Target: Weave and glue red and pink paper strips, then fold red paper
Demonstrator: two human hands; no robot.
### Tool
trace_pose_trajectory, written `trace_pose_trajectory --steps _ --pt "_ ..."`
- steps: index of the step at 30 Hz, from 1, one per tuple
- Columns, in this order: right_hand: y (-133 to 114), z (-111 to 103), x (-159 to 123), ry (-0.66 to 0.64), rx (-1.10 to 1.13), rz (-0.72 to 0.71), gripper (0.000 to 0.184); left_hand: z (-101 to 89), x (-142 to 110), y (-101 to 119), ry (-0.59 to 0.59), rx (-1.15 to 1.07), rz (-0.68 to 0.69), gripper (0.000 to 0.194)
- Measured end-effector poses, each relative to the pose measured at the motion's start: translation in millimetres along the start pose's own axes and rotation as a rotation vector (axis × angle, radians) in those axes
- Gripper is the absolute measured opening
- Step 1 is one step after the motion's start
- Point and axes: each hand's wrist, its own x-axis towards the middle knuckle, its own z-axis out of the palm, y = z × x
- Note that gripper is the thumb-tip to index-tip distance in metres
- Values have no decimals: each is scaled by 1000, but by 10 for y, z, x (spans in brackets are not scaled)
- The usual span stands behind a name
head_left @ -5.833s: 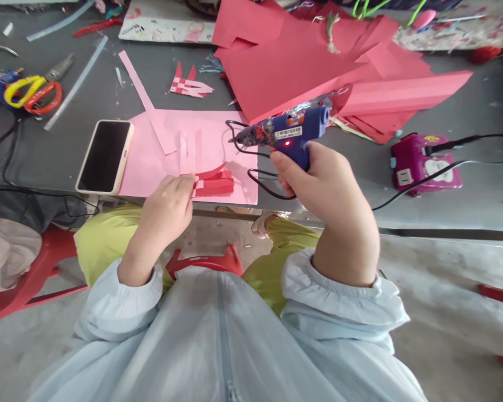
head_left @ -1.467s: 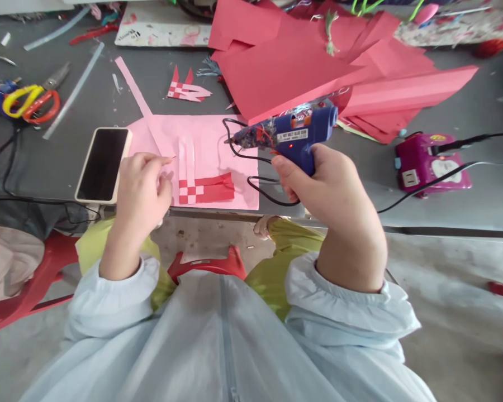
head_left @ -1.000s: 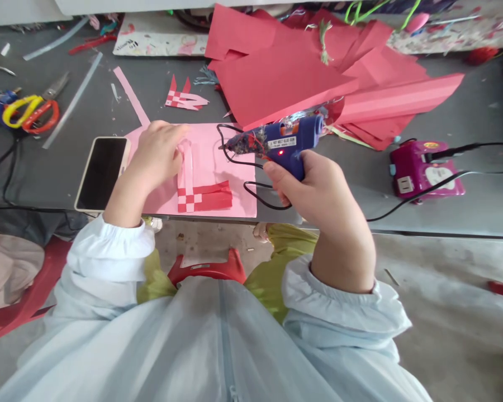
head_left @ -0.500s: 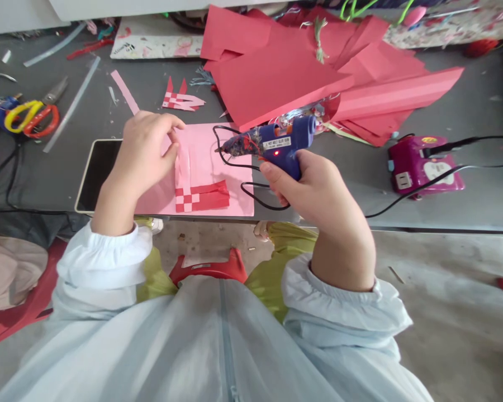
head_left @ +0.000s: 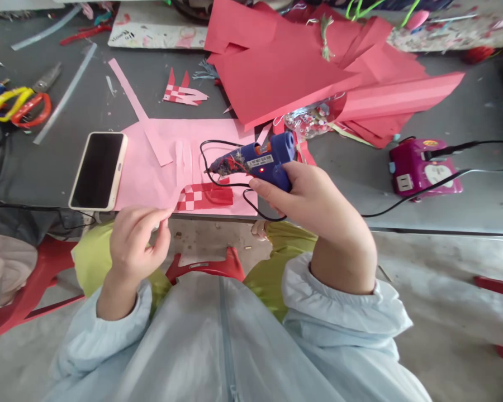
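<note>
My right hand [head_left: 308, 192] is wrapped round the grip of a blue hot glue gun [head_left: 262, 161], its red light lit. The gun's nozzle points left over a pink paper sheet [head_left: 145, 187]. On that sheet lies a red-and-pink woven paper piece [head_left: 207, 197] with a checkered end and loose strips. At the table's front edge my left hand [head_left: 138, 243] pinches a pink paper strip [head_left: 179, 200] that runs from the checkered end. A loose pink strip [head_left: 140, 111] lies across the sheet's upper left. Behind it rests a smaller finished woven piece [head_left: 185, 94].
A phone [head_left: 97, 172] lies left of the sheet, with scissors [head_left: 23, 106] and a clear glue stick [head_left: 67, 92] further left. Red paper sheets [head_left: 285, 72] are heaped at the back. A magenta power box [head_left: 423, 169] stands right, its cord crossing the table.
My left hand has moved from the upper left of the sheet down to the table's front edge, pulling a strip. The glue gun has shifted left and slightly down.
</note>
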Motion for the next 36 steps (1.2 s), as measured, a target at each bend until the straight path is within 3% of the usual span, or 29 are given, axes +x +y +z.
trace_pose_trajectory --steps 3,8,26,36 --pt "-9 45 2 -49 -16 -23 45 44 -181 28 39 -35 -28 46" --pt "-42 132 48 -89 -81 -59 45 113 -319 12 93 -130 53 48" --pt "-96 226 116 -164 -148 -27 46 104 -360 4 134 -185 34 49" --pt "-134 213 117 -163 -317 29 51 67 -379 -8 135 -185 -1 53"
